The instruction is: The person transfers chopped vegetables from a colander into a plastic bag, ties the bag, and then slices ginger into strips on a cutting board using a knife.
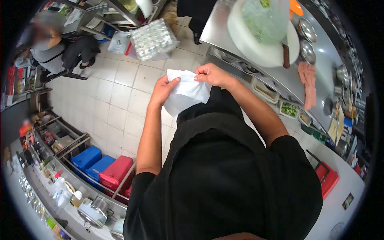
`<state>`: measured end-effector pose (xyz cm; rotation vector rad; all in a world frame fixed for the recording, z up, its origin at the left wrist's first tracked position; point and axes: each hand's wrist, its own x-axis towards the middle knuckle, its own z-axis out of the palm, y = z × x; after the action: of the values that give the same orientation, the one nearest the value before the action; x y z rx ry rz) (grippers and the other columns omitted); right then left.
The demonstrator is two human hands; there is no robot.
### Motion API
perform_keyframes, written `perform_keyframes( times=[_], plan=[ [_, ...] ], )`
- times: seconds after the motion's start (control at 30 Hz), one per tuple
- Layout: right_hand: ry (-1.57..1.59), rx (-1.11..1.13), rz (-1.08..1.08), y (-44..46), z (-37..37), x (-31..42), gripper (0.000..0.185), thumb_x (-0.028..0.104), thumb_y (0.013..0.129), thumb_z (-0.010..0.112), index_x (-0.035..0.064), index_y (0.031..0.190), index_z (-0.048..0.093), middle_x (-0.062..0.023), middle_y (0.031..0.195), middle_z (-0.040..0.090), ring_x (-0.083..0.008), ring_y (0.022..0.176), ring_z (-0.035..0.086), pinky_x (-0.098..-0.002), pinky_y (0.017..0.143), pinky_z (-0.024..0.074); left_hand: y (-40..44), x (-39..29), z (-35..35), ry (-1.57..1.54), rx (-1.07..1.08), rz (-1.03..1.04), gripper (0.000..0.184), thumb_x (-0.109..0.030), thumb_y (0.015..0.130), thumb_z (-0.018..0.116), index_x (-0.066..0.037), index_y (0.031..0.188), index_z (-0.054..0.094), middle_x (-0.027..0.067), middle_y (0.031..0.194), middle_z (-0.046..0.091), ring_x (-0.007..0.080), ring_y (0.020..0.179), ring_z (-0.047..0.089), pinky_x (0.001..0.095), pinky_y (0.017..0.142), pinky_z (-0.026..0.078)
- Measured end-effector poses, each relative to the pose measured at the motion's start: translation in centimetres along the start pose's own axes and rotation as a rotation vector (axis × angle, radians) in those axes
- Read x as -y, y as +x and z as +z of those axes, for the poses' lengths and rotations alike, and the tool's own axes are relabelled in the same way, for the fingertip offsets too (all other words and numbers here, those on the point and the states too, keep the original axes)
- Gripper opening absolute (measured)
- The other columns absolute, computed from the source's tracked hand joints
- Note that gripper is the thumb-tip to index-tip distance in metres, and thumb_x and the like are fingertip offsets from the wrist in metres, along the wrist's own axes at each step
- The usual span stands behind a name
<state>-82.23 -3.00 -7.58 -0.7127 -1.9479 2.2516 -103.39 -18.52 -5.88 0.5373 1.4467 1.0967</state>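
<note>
The sheet [188, 91] is white, thin, creased; lower part hangs loose.

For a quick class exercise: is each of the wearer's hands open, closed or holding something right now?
Left hand: closed, pinching the white sheet.
Right hand: closed, pinching the same sheet.

sheet [190, 90]: white | apron [216, 180]: black | cloth [307, 82]: pink | bins [101, 168]: blue, red

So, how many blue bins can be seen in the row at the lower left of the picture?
2. One blue bin is at the left end of the row; the second blue bin is between it and the red bin. Others may be hidden.
</note>
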Motion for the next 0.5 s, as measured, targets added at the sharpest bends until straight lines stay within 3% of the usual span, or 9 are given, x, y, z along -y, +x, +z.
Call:
perform_keyframes(
  times=[0.13,0.23,0.33,0.4,0.5],
  plan=[
    [-0.059,-0.271,0.232,-7.3,2.9,-1.2,0.016,0.017,0.096,0.07,0.0017,0.094,0.073,0.0024,0.081,0.068,-0.007,0.068,0.057,-0.028,0.062,0.047,-1.2,6.7,-0.3,0.122,-0.132,0.236,0.026,-0.013,0.094,0.074,-0.001,0.117,0.07,-0.0003,0.092,0.069,0.0106,0.086,0.062,0.0274,0.08,0.052],
    [0.399,-0.397,0.154,-11.8,3.4,-4.6,0.013,0.014,0.095,0.069,0.0014,0.096,0.073,-0.0001,0.085,0.07,-0.0094,0.071,0.062,-0.0281,0.067,0.0503,-3.1,9.8,1.5,0.295,-0.38,0.446,0.026,-0.011,0.093,0.073,-0.001,0.117,0.069,0.0002,0.092,0.068,0.011,0.086,0.062,0.0276,0.08,0.051],
    [0.491,-0.564,0.101,-15.9,3.0,-7.5,0.012,0.006,0.088,0.072,0.0015,0.099,0.072,-0.003,0.09,0.071,-0.0133,0.079,0.065,-0.0306,0.074,0.0529,-5.4,10.2,5.2,0.287,-0.292,0.391,0.025,-0.011,0.093,0.075,-0.002,0.115,0.069,0.0002,0.091,0.067,0.0103,0.084,0.061,0.0263,0.078,0.051],
    [0.448,-0.642,0.088,-17.9,3.3,-9.0,0.019,0.002,0.083,0.076,0.0042,0.101,0.07,-0.0037,0.095,0.072,-0.0152,0.085,0.068,-0.032,0.08,0.0553,-6.1,10.3,8.4,0.245,-0.103,0.317,0.026,-0.013,0.093,0.075,-0.002,0.116,0.069,0.0,0.092,0.067,0.0098,0.082,0.061,0.0254,0.076,0.051],
    [0.443,-0.6,0.032,-18.5,4.5,-11.3,0.023,0.0,0.081,0.077,0.0039,0.102,0.07,-0.0039,0.095,0.072,-0.0145,0.085,0.067,-0.0324,0.08,0.0548,-6.3,10.5,14.1,0.198,0.125,0.26,0.025,-0.017,0.097,0.07,-0.004,0.119,0.069,-0.0007,0.091,0.068,0.0074,0.081,0.06,0.0238,0.07,0.048]
  ],
)
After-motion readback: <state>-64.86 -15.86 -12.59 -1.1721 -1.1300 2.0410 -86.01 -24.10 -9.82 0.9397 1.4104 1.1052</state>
